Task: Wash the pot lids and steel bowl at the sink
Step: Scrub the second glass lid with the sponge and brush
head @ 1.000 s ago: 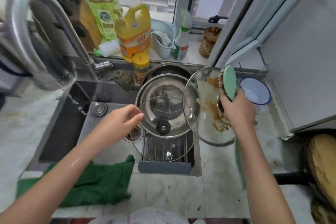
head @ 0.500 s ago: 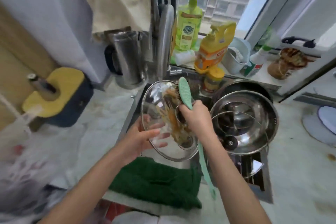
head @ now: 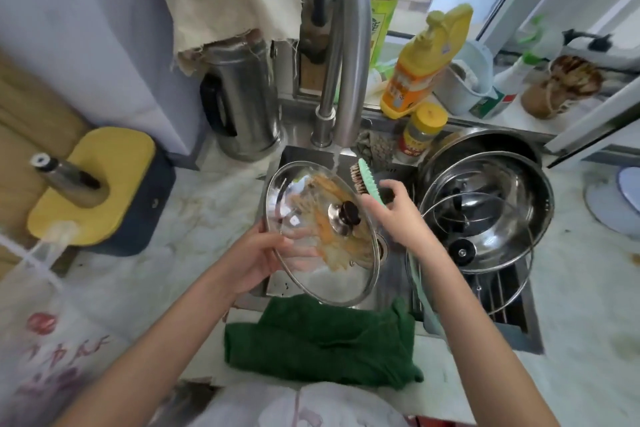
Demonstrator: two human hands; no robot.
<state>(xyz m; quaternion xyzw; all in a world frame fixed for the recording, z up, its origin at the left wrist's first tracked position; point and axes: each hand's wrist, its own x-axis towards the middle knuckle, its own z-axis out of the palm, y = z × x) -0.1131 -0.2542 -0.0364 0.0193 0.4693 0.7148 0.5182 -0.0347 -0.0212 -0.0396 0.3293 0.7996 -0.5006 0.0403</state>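
My left grip pinches the near-left rim of the glass lid, holding it tilted over the sink under the faucet and its thin stream. My right grip is curled round the green brush, bristles beside the lid's far edge. A second lid leans in the steel bowl to the right. A green cloth drapes the counter edge.

The dirty lid, glass smeared orange, tilts knob-up over the sink; the second lid leans in the steel bowl.
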